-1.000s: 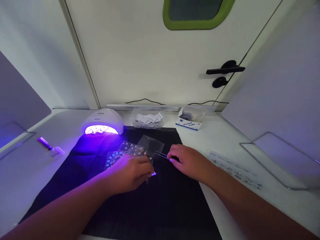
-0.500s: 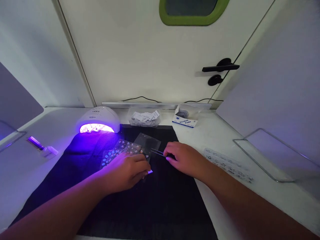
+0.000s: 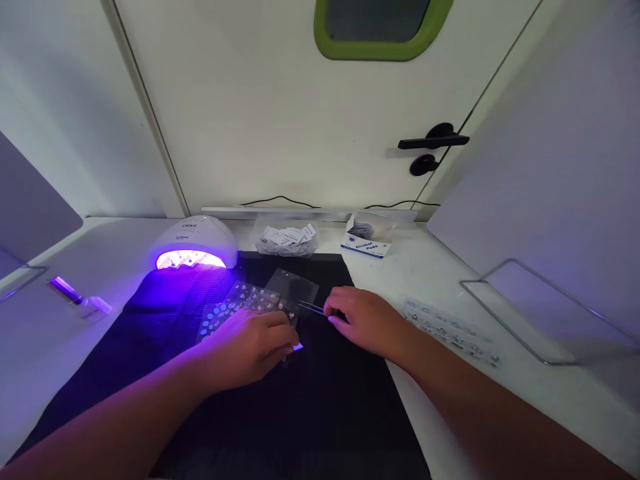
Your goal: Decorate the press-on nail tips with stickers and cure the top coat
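Black mat mid-bench: left hand fingers pinched on sticker sheet, right hand clamps tweezers at it, no sticker lifted yet.

left hand covers near end of patterned clear sticker sheet | thin black tweezers' rear hidden under right hand | green-framed window cut by top edge

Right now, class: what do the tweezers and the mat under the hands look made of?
Tweezers: likely metal, dark finish; thin, stiff prongs with a faint glint, pinched by the right hand. Mat: probably black fabric or paper towel; matte, finely ribbed where the lamp lights it.
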A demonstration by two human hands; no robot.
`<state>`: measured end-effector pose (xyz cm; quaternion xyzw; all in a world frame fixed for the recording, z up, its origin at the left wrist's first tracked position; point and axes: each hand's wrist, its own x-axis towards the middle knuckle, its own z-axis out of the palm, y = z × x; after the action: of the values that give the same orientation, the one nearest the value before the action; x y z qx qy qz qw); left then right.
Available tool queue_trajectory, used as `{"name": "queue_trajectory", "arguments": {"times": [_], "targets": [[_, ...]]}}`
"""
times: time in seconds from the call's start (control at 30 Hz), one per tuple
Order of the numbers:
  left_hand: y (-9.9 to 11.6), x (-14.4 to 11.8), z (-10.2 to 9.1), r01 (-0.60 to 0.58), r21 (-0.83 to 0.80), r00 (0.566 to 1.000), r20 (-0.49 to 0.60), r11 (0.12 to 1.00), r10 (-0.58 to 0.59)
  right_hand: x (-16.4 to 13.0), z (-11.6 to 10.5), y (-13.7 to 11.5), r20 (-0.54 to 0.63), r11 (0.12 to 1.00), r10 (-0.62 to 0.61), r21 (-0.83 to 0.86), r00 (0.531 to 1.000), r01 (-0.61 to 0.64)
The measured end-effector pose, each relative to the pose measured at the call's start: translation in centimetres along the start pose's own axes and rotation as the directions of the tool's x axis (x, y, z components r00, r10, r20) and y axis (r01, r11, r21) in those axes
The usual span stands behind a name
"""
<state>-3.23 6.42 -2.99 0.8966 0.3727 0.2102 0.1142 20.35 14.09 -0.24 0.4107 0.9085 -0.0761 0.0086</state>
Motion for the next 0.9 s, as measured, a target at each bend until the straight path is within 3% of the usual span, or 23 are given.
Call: {"name": "queue_trajectory", "arguments": {"times": [0.9], "targets": [[-0.12,-0.03,0.05,-0.005,0.001,1.000,-0.004,1.000,0.005,-0.03,0.02,-0.09,0.009,0.999,0.045,-0.003,0.999,-0.045]]}}
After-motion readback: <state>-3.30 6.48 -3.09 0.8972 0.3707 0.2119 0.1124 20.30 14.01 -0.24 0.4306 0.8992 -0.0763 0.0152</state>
